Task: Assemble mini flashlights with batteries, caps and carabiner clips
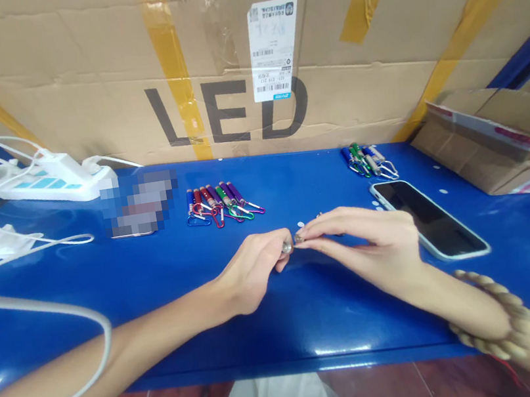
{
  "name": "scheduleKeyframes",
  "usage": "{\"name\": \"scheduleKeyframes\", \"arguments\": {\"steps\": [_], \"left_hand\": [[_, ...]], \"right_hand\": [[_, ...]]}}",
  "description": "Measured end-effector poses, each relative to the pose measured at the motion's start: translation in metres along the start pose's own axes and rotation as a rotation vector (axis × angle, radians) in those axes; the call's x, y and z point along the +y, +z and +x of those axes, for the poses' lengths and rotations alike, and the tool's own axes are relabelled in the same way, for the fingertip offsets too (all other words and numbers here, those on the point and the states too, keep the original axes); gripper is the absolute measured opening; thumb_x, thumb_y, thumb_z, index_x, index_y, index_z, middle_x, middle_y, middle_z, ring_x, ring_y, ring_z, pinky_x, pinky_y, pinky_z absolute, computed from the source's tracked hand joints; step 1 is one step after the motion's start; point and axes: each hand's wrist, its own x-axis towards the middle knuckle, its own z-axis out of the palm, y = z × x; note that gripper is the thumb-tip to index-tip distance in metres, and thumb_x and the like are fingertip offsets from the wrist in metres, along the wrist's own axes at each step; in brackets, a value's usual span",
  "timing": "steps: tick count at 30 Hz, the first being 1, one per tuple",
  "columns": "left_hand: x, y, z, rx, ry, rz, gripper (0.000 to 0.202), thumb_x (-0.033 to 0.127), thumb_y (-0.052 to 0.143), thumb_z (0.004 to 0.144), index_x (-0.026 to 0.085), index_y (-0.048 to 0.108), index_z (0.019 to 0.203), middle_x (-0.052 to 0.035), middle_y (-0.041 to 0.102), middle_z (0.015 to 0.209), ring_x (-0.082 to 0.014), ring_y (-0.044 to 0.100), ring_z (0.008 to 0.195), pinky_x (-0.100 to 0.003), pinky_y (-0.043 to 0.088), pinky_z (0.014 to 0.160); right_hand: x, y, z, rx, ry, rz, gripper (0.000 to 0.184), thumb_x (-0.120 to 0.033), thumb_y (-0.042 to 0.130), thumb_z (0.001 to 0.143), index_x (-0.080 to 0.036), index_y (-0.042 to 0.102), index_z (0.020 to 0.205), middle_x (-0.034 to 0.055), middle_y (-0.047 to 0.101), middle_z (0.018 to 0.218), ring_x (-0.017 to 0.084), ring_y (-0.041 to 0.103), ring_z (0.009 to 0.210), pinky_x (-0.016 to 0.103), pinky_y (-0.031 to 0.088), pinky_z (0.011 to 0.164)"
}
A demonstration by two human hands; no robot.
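My left hand (255, 267) and my right hand (366, 243) meet over the middle of the blue table (110, 294). Both pinch a small silver metal piece (291, 243) between thumb and fingertips; most of it is hidden, so I cannot name it surely. A row of several small keychain flashlights (220, 202) with coloured carabiners lies just beyond my left hand. A second, smaller bunch of such flashlights (367, 160) lies at the back right. A beaded bracelet (499, 316) is on my right wrist.
A phone (428, 219) lies face up right of my right hand. A white power strip (50, 181) with white cables sits at the back left. A large cardboard box marked LED (223, 52) walls the back; a smaller open carton (499, 137) stands right.
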Motion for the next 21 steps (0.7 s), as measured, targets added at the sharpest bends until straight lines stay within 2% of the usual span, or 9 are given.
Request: {"name": "scheduleKeyframes", "arguments": {"steps": [3, 8, 13, 17, 19, 21], "left_hand": [[-0.002, 0.001, 0.000, -0.018, -0.014, 0.048, 0.036, 0.031, 0.016, 0.092, 0.019, 0.035, 0.065, 0.0023, 0.039, 0.061, -0.0119, 0.034, 0.058, -0.027, 0.029, 0.059], [0.001, 0.003, 0.001, 0.003, -0.085, 0.051, 0.036, 0.032, 0.015, 0.094, 0.019, 0.034, 0.066, 0.0026, 0.040, 0.061, -0.0119, 0.036, 0.059, -0.027, 0.030, 0.059], [0.005, 0.001, 0.001, 0.000, -0.132, 0.022, 0.034, 0.030, 0.014, 0.095, 0.019, 0.034, 0.070, 0.0027, 0.042, 0.065, -0.0114, 0.039, 0.062, -0.026, 0.033, 0.063], [0.003, 0.001, 0.001, 0.010, -0.075, 0.005, 0.031, 0.029, 0.016, 0.095, 0.019, 0.034, 0.071, 0.0028, 0.041, 0.066, -0.0111, 0.039, 0.062, -0.027, 0.032, 0.063], [0.002, 0.001, 0.001, 0.039, -0.065, -0.034, 0.032, 0.032, 0.018, 0.094, 0.019, 0.034, 0.070, 0.0029, 0.041, 0.064, -0.0110, 0.038, 0.061, -0.027, 0.031, 0.061], [0.002, 0.001, 0.002, 0.081, -0.082, -0.096, 0.034, 0.038, 0.021, 0.094, 0.019, 0.034, 0.069, 0.0030, 0.041, 0.063, -0.0108, 0.037, 0.060, -0.027, 0.030, 0.059]], "right_hand": [[-0.001, 0.005, -0.003, 0.004, -0.091, 0.018, 0.017, -0.007, 0.067, 0.076, -0.019, 0.067, 0.089, 0.0008, 0.073, 0.086, 0.012, 0.068, 0.080, 0.023, 0.055, 0.077], [0.004, 0.004, -0.004, -0.031, -0.178, 0.010, 0.020, -0.004, 0.063, 0.079, -0.018, 0.066, 0.092, 0.0053, 0.072, 0.090, 0.013, 0.067, 0.084, 0.026, 0.056, 0.075], [0.006, 0.005, -0.005, -0.044, -0.190, -0.007, 0.016, -0.005, 0.062, 0.079, -0.015, 0.066, 0.091, 0.0085, 0.070, 0.091, 0.014, 0.065, 0.087, 0.025, 0.055, 0.076], [0.005, 0.005, -0.002, -0.130, -0.108, 0.026, 0.014, -0.013, 0.060, 0.083, -0.017, 0.064, 0.096, 0.0085, 0.066, 0.100, 0.014, 0.063, 0.094, 0.026, 0.054, 0.080], [0.007, 0.000, 0.001, -0.169, -0.014, 0.031, 0.016, -0.020, 0.062, 0.082, -0.018, 0.063, 0.098, 0.0065, 0.066, 0.098, 0.014, 0.063, 0.089, 0.026, 0.054, 0.077], [0.013, -0.008, 0.004, -0.183, 0.114, -0.027, 0.027, -0.029, 0.067, 0.078, -0.018, 0.062, 0.103, 0.0042, 0.067, 0.090, 0.014, 0.063, 0.079, 0.025, 0.054, 0.069]]}}
